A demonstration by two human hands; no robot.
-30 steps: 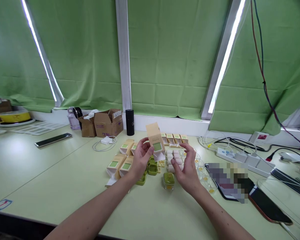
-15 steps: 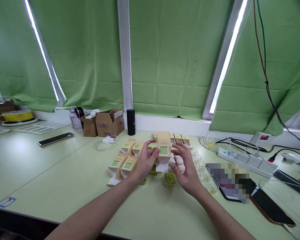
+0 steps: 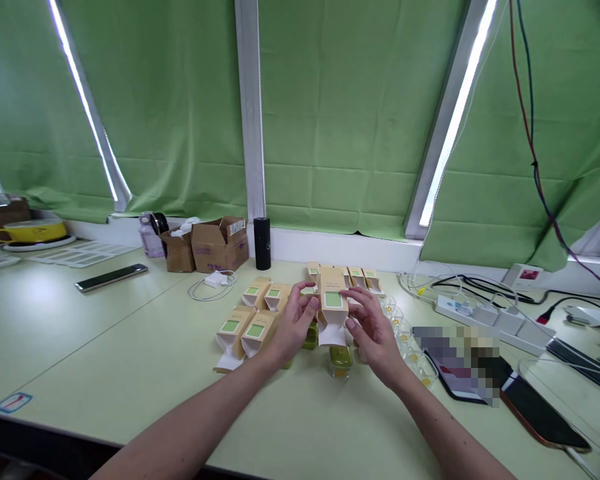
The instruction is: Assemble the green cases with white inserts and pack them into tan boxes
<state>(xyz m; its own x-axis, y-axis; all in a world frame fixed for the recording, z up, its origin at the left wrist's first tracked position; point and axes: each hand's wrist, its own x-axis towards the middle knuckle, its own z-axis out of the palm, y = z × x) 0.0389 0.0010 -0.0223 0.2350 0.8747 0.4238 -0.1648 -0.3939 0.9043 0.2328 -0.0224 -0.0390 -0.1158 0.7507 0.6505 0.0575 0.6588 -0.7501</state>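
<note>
Paper box: up above the table, in between the two hands. It has a green square on its front, and a white flap hangs down at the bottom.
Left hand: holding the paper box by its left side.
Right hand: fingers bent, touching the right edge of the paper box. I can't tell if it is gripping too.
Little jar: on the table, just nearer than the flap. Its lid is green and its sides are see-through.
Left boxes: four of them, on the left, near the left hand.
Far boxes: in a row behind the paper box.
Clear cups: in a line on the right, with yellow bits inside.
Phone: on the right, with a cord.
Black bottle: standing far back, beside the brown carton.
</note>
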